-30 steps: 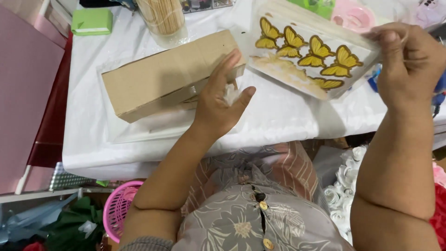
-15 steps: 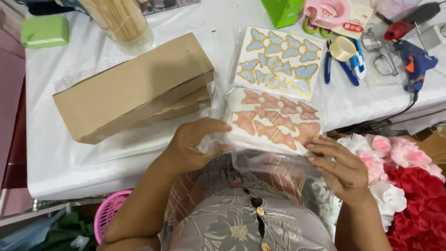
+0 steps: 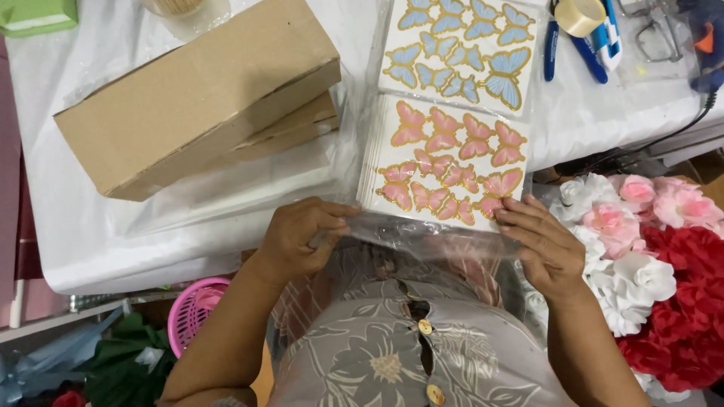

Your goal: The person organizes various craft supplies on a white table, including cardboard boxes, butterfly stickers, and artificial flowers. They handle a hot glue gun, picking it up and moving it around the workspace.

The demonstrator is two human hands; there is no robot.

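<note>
Hands pinch the clear plastic bag (image 3: 422,237) of pink paper butterflies (image 3: 449,162): left hand (image 3: 305,237), right hand (image 3: 539,245). The pack looks nearer than before.

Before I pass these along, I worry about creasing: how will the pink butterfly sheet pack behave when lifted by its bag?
The pink butterfly sheet pack looks like stacked card, so probably fairly stiff and light. Its clear plastic bag is glossy and crumpled, likely slippery and floppy where the left hand and right hand pinch it.

Grey floral blouse (image 3: 392,354), gold buttons, bare forearms
</note>
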